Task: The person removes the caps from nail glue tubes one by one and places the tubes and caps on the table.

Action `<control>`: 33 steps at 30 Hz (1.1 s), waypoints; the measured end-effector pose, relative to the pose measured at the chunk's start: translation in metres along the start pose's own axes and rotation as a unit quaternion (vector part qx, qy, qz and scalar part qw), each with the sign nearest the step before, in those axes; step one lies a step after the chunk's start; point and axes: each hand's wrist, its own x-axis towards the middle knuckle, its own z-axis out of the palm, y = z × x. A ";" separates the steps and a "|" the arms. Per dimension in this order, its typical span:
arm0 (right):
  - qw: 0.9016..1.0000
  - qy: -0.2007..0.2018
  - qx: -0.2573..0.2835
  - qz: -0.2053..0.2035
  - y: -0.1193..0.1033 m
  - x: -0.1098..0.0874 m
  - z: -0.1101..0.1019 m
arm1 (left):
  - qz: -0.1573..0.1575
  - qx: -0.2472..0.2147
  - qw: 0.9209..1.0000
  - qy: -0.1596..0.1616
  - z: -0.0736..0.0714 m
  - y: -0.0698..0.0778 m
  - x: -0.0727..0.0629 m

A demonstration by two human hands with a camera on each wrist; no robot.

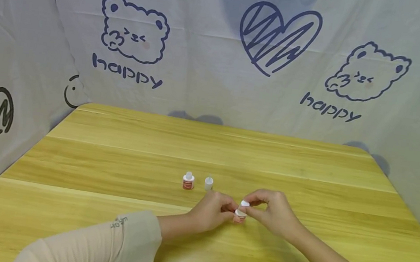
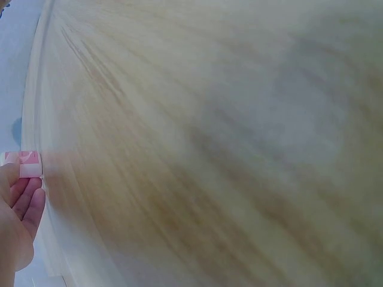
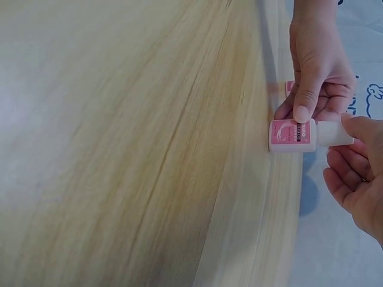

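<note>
In front of the person, a small white bottle with a pink label (image 1: 239, 219) stands on the wooden table. My left hand (image 1: 207, 212) holds its body between thumb and fingers; the right wrist view shows the thumb on the label (image 3: 291, 133). My right hand (image 1: 276, 213) pinches the white cap (image 3: 334, 133), which sits at the bottle's neck. Only the bottle's lower part (image 2: 29, 161) and the left hand (image 2: 15, 221) show at the edge of the left wrist view.
A second small bottle with a pink-red label (image 1: 188, 183) stands uncapped, farther back and left. Beside it a loose white cap (image 1: 209, 183) rests on the table (image 1: 117, 172). A white cloth with drawings (image 1: 203, 59) hangs behind the table.
</note>
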 end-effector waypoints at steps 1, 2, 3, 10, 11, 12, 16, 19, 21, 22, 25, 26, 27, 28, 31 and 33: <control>1.000 -0.003 0.001 0.000 0.000 0.000 0.000 | 0.001 0.000 1.000 0.001 0.000 0.000 0.000; 1.000 -0.005 0.003 0.000 0.000 0.000 -0.001 | 0.001 -0.001 1.000 0.000 0.000 0.000 0.000; 1.000 -0.007 0.004 0.000 0.000 0.000 -0.001 | 0.003 -0.001 1.000 0.000 0.000 0.000 0.000; 1.000 -0.010 0.000 -0.012 0.000 0.000 -0.001 | 0.009 -0.010 1.000 -0.001 0.000 0.000 0.001; 1.000 -0.010 -0.001 -0.015 0.000 0.000 -0.001 | 0.009 -0.010 1.000 -0.002 0.000 0.000 0.001; 1.000 -0.010 -0.001 -0.019 0.000 0.000 -0.001 | 0.006 -0.008 1.000 -0.003 0.000 0.000 0.001; 1.000 -0.014 -0.002 -0.027 0.000 -0.001 -0.002 | -0.006 -0.003 1.000 -0.005 0.000 0.001 0.001; 0.999 -0.024 -0.002 -0.030 0.000 0.000 -0.003 | -0.012 -0.001 1.000 -0.005 0.000 0.001 0.001; 0.999 -0.031 -0.003 -0.032 0.000 0.000 -0.004 | -0.012 0.000 1.000 -0.004 0.000 0.000 0.001; 0.999 -0.035 -0.003 -0.033 0.001 0.001 -0.005 | -0.012 0.000 1.000 -0.003 0.000 0.000 0.001; 0.998 -0.045 -0.004 -0.039 0.002 0.001 -0.005 | -0.010 0.002 1.000 -0.001 0.000 0.000 0.001; 0.998 -0.048 -0.003 -0.041 0.002 0.002 -0.005 | -0.010 0.002 1.000 0.000 0.000 0.000 0.001; 0.998 -0.050 -0.002 -0.042 0.002 0.002 -0.005 | -0.010 0.003 1.000 0.001 0.000 0.000 0.001; 0.998 -0.051 0.001 -0.043 0.002 0.002 -0.005 | -0.010 0.003 1.000 0.001 0.000 0.000 0.000; 0.998 -0.049 0.008 -0.038 0.003 0.002 -0.004 | -0.010 0.001 1.000 0.003 0.000 -0.001 0.000; 0.999 -0.042 0.010 -0.031 0.003 0.001 -0.003 | -0.010 0.001 1.000 0.004 0.001 -0.001 0.001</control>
